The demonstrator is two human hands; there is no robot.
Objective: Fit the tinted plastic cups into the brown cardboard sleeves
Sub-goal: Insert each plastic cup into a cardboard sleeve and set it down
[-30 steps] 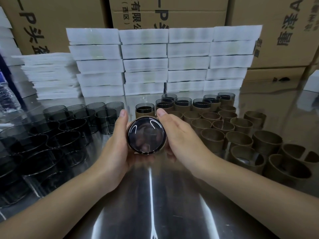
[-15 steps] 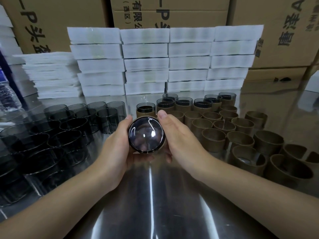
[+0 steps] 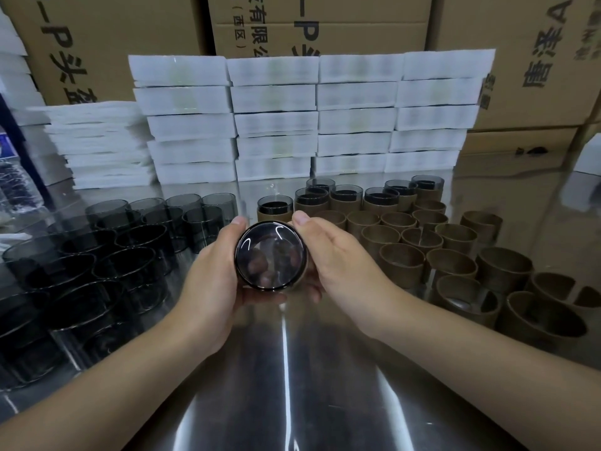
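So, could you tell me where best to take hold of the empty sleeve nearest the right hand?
Pinch the sleeve by its top rim, near-left side, from above. It stands upright, open end up, and other sleeves crowd its right and far sides, so wrapping the wall looks awkward; the side toward the right hand looks free.

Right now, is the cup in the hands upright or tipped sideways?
Tipped sideways: the cup shows its round end to the camera, the left hand and right hand gripping its sides.
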